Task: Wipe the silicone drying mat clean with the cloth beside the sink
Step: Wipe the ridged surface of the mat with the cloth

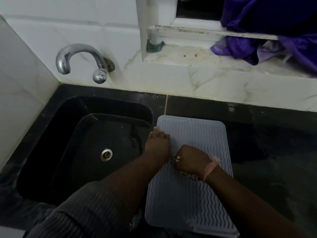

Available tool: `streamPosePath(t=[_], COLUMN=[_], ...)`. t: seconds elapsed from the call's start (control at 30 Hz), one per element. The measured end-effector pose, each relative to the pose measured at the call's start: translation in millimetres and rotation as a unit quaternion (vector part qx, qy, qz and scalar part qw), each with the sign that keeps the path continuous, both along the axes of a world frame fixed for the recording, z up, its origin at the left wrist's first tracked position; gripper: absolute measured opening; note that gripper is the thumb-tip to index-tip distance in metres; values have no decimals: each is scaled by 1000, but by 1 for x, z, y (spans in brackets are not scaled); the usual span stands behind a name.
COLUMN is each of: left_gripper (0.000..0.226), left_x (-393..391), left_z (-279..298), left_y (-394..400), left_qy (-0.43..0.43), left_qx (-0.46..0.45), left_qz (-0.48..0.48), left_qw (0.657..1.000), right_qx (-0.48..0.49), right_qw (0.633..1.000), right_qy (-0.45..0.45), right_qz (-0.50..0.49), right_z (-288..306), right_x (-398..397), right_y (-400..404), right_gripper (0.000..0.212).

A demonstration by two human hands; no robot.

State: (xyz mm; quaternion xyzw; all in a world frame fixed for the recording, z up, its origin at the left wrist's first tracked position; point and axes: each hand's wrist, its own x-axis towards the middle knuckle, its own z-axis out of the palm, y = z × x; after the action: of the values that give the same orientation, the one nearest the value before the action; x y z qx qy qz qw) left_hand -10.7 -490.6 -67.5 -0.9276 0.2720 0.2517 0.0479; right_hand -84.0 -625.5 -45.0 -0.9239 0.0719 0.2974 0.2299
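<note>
My left hand [158,145] pressed flat on the floppy mat [188,194], lower centre; my right hand [192,160] clenched the barely visible cloth [176,158].

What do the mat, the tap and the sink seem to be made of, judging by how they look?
Mat: likely silicone, matte pale grey-blue; wavy moulded ridges, raised rim and rounded corners suggest it.
Tap: metal, probably chrome-plated; it is shiny and shows bright mirror-like highlights.
Sink: glossy black, perhaps ceramic or stone composite; the dim light leaves this open. Its drain looks like bright metal.

No readable text or labels.
</note>
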Motion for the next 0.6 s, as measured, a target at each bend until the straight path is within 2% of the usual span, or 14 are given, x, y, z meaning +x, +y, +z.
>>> streamPosePath(t=[0.07,0.1,0.17,0.2,0.3,0.4,0.47,0.6], left_gripper=[90,86,81,86,124,138,138,138], left_x=[-1,-2,-1,2,19,27,28,28], left_z=[0,0,-2,-3,-3,-2,-1,-1], left_y=[-3,-5,-4,-2,6,6,5,6], left_qy=[-19,-27,-31,-20,40,36,32,31], left_qx=[0,-16,-59,-68,-37,-5,3,16], left_qz=[-12,-17,-13,3,25,4,4,5], left_qw=[1000,999,998,997,998,999,999,999], right_qx=[33,51,54,38,-44,-125,-142,-124], right_qw=[999,998,995,991,972,969,970,977], right_qy=[43,36,-37,-89,-214,-204,-197,-170], right_qz=[-2,-24,-74,-88,-82,-54,-32,14], right_z=[8,9,11,8,-14,-35,-39,-21], right_x=[17,28,47,55,71,75,74,58], right_y=[-8,-13,-19,-19,-13,-9,-12,-7], right_gripper=[25,28,31,31,24,51,58,40])
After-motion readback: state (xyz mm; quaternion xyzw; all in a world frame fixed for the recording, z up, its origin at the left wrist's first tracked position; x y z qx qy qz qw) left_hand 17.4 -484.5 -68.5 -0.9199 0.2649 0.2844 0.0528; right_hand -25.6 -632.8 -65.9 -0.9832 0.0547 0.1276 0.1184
